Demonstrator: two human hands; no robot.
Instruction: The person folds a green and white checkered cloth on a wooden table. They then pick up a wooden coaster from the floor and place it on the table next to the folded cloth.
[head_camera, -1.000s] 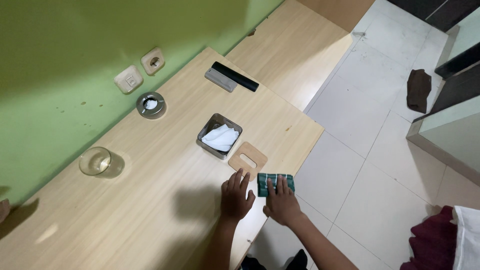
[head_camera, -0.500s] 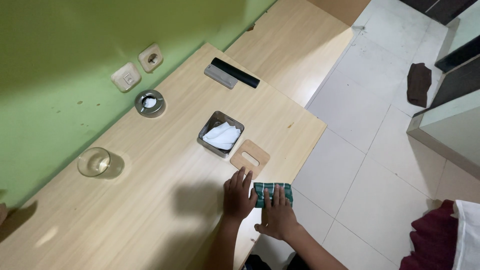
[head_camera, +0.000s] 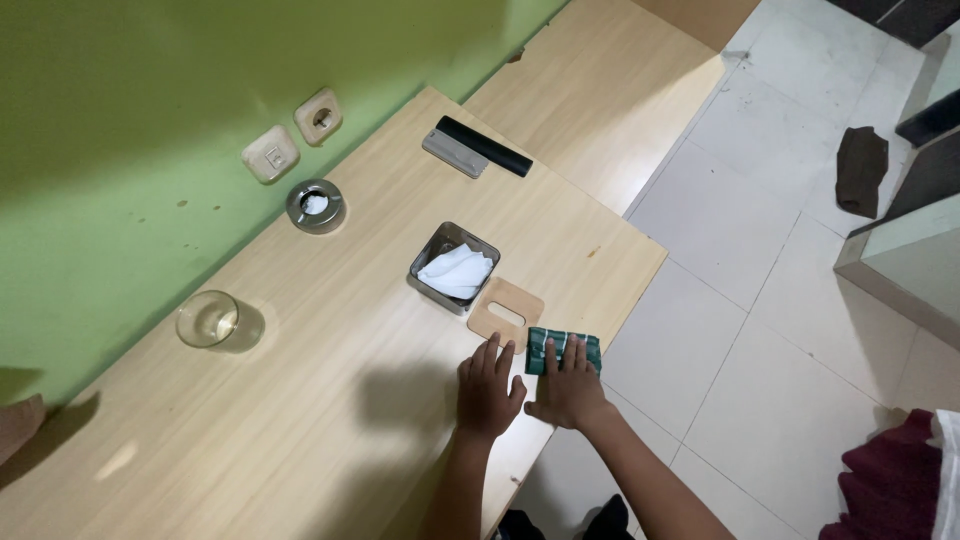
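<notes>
Where the light wooden table (head_camera: 300, 420) ends, just beyond the flat wooden lid (head_camera: 505, 311), a folded dark green cloth (head_camera: 563, 349) is pinned under the right hand (head_camera: 570, 388) — fingers flat, nothing clasped. The left hand (head_camera: 487, 393) is laid flat beside it, steadying.

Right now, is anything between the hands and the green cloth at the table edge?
Nothing visible. The right hand already lies on the green cloth; the left hand rests flat on the table right beside it.
</notes>
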